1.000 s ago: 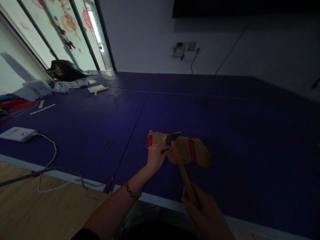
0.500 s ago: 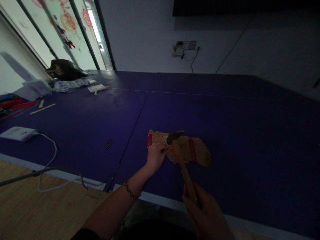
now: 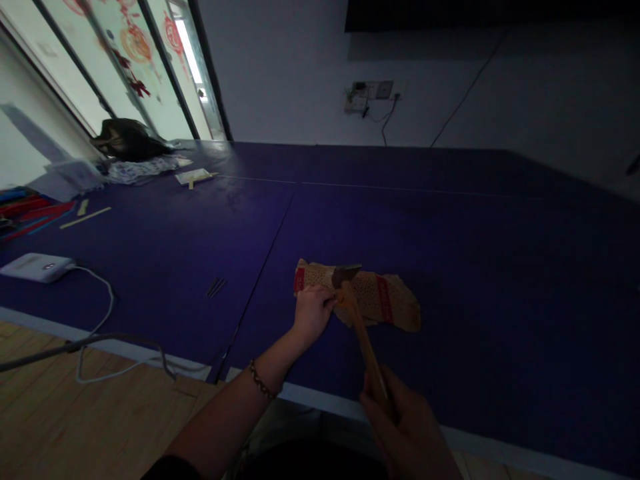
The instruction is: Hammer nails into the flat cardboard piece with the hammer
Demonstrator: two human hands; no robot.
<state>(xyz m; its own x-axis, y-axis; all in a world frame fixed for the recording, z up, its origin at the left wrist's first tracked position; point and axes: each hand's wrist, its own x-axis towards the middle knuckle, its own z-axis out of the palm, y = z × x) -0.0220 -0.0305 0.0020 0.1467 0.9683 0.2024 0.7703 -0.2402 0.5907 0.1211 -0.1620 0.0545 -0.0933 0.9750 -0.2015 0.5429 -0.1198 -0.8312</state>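
Observation:
In my right hand [image 3: 403, 423] is the wooden handle of a hammer [image 3: 364, 333], gripped near its end. Its dark metal head lies over a brown, dotted, flat piece [image 3: 397, 303] with red bands, which looks like folded paper or cloth. My left hand [image 3: 314, 312] rests at the left part of this piece, thumb and fingertips pinched close beside the hammer head. What the pinch holds is too dark and small to make out. Something orange shows by the fingertips, partly covered by the hammer. Several thin, dark nail-like rods [image 3: 217, 287] lie left of my hands.
The purple table [image 3: 480, 267] has a seam running across it. To the left are a white power bank [image 3: 37, 267] with a white cable, red and blue strips [image 3: 37, 217], and a small white tray [image 3: 193, 176]. A dark bag [image 3: 131, 139] sits at the back left.
The hammer has shifted slightly left and down, its head lower and nearer my left fingertips. My right hand moved a little left with it. My left hand has stayed in place.

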